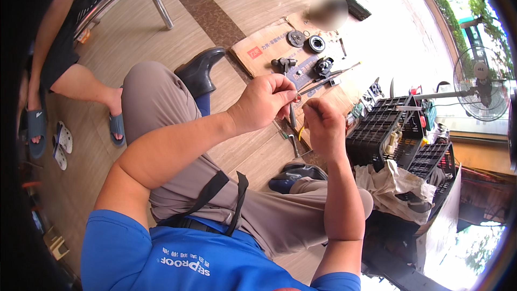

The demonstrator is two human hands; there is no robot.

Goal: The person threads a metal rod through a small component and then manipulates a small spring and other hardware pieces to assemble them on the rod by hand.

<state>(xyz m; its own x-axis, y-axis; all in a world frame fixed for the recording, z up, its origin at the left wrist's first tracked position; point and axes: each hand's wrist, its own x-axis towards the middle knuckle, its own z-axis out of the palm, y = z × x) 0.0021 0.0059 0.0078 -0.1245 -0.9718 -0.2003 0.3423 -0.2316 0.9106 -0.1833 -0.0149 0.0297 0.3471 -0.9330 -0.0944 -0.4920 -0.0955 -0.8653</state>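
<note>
My left hand (261, 102) pinches a small, shiny reddish ring-shaped piece (297, 98) between thumb and finger. Just right of it, my right hand (327, 126) has its fingers closed; what they hold, if anything, is hidden. Below the hands are a dark bar (292, 116) and a small yellow piece (300, 134), partly covered. Beyond them on flattened cardboard (256, 54) lie a black hammer-like part (283, 63), a dark disc (295, 38), a round black ring (316, 43), a black mechanical part (323, 67) and long thin tools (336, 75).
A person in sandals sits at left (91, 83), beside a metal-legged chair (159, 0) and white clogs (63, 145). At right are black plastic crates (371, 129), crumpled cloth (396, 188) and a standing fan (479, 78). A dark box (357, 4) lies at the back.
</note>
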